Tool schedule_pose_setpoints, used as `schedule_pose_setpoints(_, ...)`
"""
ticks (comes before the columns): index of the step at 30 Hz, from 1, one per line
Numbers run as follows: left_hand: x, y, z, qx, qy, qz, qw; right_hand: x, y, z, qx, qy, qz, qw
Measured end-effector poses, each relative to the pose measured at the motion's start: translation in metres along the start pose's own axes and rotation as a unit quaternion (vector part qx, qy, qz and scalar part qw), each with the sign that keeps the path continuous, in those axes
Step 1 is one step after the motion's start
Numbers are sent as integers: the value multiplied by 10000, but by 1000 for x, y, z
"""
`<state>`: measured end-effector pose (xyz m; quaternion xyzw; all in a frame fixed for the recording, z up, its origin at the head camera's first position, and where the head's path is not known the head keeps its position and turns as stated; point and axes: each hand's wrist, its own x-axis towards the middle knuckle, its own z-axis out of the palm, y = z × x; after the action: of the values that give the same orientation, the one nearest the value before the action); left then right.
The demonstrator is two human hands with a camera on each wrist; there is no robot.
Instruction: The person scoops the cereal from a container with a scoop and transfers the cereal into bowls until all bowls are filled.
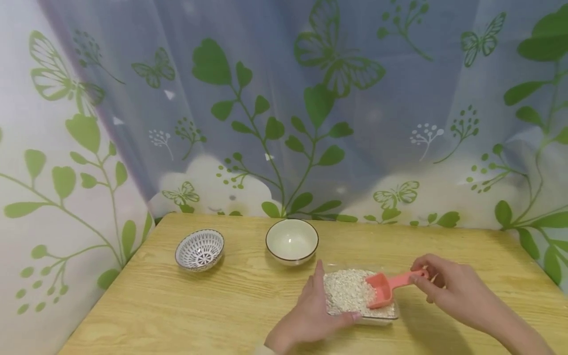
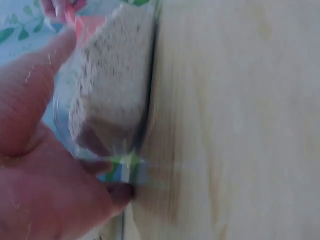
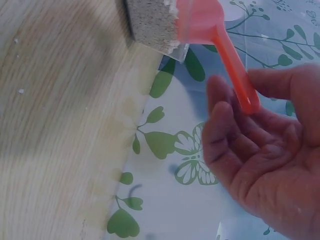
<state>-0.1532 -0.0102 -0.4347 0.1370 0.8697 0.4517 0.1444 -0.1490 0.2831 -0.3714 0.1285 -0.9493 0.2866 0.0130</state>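
A clear rectangular container (image 1: pixel 377 320) full of pale oat flakes (image 1: pixel 348 291) stands near the table's front edge. My left hand (image 1: pixel 312 318) holds it from the left, thumb along the near side and fingers at the left end; the left wrist view shows this hand (image 2: pixel 55 165) around the container's end. My right hand (image 1: pixel 461 288) pinches the handle of a coral-pink scoop (image 1: pixel 380 291) between thumb and fingers. The scoop's bowl lies tilted in the oats at the right side. In the right wrist view, the scoop handle (image 3: pixel 232 70) slants down to the fingertips.
On the wooden table (image 1: pixel 177 315), a white bowl with a dark rim (image 1: pixel 292 241) stands behind the container. Farther left is a patterned bowl (image 1: pixel 199 250). A leaf-and-butterfly curtain (image 1: pixel 266 98) hangs behind the table. A few small flakes (image 3: pixel 21 91) lie on the wood.
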Motion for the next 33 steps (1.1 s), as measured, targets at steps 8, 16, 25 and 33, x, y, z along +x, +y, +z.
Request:
schedule_pose_setpoints(8, 14, -8, -3, 112, -41, 260, 9996, 6, 0, -3, 542, -1183, 351, 9909)
schedule_pose_setpoints(16, 16, -9, -6, 35, -138, 170, 9998, 11, 7, 1, 1357, -1794, 924, 9700)
schedule_pose_setpoints(25, 17, -11, -8, 68, -173, 174, 9997, 10, 23, 10, 2832, -2289, 1158, 9241)
schedule_pose_setpoints(33, 18, -11, -8, -5, -231, 226, 9995, 7, 30, 23, 3382, -2365, 1115, 9040)
